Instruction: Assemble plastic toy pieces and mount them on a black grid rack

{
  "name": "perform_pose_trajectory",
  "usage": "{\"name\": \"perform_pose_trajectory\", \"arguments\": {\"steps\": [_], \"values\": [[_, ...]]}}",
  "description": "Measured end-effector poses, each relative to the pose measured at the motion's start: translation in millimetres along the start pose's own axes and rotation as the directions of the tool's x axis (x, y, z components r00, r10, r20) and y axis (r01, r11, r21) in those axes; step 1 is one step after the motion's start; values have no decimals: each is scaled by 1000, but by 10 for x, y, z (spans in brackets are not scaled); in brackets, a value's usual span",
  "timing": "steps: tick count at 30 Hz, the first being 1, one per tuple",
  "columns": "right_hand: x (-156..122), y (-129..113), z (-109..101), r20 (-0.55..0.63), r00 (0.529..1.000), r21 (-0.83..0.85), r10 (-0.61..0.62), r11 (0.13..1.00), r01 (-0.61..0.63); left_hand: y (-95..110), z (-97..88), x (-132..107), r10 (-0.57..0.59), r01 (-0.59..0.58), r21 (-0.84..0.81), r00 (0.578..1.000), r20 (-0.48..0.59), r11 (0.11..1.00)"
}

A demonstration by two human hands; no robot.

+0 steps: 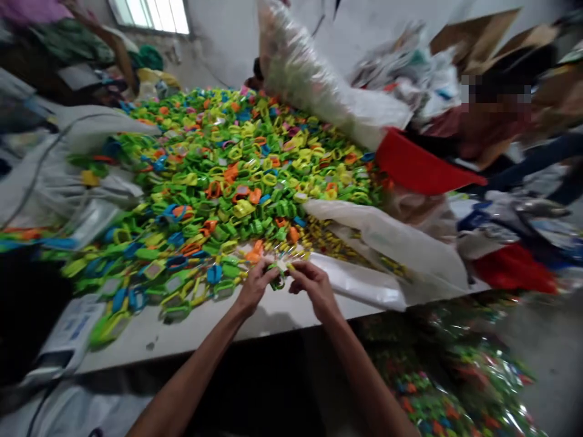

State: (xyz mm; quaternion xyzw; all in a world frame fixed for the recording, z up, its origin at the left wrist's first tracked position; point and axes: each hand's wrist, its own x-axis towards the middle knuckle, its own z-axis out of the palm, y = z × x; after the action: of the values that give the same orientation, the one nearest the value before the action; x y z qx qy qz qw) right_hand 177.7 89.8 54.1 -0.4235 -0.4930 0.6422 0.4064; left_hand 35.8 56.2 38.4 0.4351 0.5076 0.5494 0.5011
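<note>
My left hand [255,284] and my right hand [311,283] meet over the near edge of a white table [191,331]. Both are closed in a pinch on one small green plastic piece [277,278] held between them. Just beyond my fingers lies a huge heap of small plastic pieces [228,176] in green, yellow, orange and blue, spread across most of the table. A clear plastic sheet or bag [359,279] lies right of my hands.
A person in a red cap [421,167] sits at the far right, holding up a big clear bag [310,73]. Clear bags full of coloured pieces [437,376] lie on the floor at the right. White sacks [91,152] and a cable sit at left.
</note>
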Motion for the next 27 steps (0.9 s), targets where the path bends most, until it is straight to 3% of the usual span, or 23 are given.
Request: {"name": "perform_pose_trajectory", "arguments": {"steps": [9, 16, 22, 27], "values": [[-99, -139, -33, 215, 976, -151, 37, 989, -4, -82, -130, -144, -76, 94, -68, 971, 228, 993], [-97, -143, -50, 317, 948, -184, 6, 981, 55, 44, -128, -156, -93, 70, 95, 958, 271, 993], [-89, -136, -75, 376, 926, -230, 43, 972, 48, 13, -147, -156, -112, 71, 148, 951, 289, 986], [-70, -111, -100, 408, 910, -306, 72, 950, 63, 2, -195, -148, -155, 90, 192, 921, 357, 977]]}}
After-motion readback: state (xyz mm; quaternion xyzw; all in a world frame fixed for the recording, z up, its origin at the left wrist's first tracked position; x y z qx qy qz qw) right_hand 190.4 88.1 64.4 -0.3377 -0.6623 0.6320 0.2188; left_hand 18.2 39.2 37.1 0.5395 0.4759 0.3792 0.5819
